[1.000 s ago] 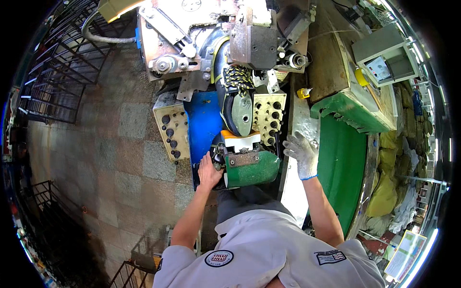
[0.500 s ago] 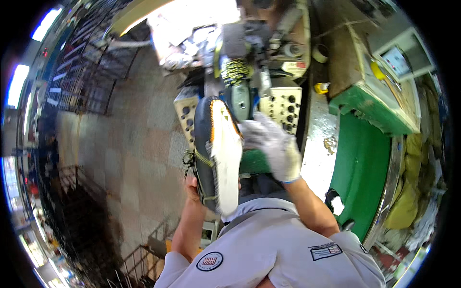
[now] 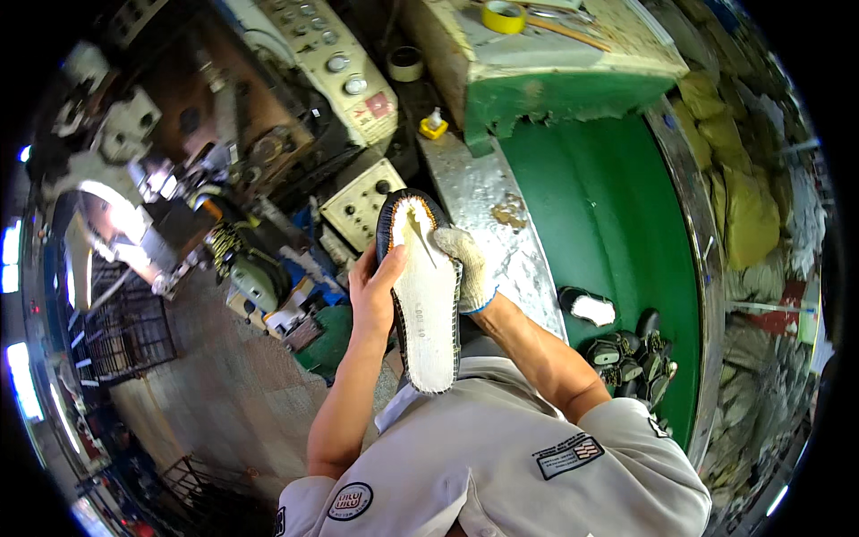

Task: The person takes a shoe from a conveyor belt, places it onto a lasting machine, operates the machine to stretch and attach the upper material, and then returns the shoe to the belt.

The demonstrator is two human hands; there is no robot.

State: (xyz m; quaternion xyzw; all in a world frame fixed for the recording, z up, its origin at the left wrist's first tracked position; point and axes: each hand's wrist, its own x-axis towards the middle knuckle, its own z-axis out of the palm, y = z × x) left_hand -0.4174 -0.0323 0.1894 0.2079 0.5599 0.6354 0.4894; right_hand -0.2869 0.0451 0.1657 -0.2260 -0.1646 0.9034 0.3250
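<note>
A dark shoe upper [image 3: 424, 304] is held sole side up in front of me, its toe pointing away. Its white stitched bottom faces up, with orange stitching round the toe. My bare left hand [image 3: 373, 291] grips its left edge, thumb on the white bottom. My right hand [image 3: 465, 267], in a white knitted glove, holds the right edge near the forefoot, thumb over the bottom. Beyond and to the left, another shoe upper with yellow laces [image 3: 246, 268] sits in a machine.
Cream control panels [image 3: 362, 201] with black knobs stand beyond my hands. To the right, a green bench [image 3: 608, 215] carries another white-bottomed upper [image 3: 591, 307] and several dark shoes [image 3: 626, 358]. A yellow bottle [image 3: 434, 125] and a yellow tape roll [image 3: 504, 16] lie farther off.
My view has turned right, toward the green bench. The held upper now faces up more squarely, and my gloved right hand has come onto its edge, while my left hand grips nearer the toe.
</note>
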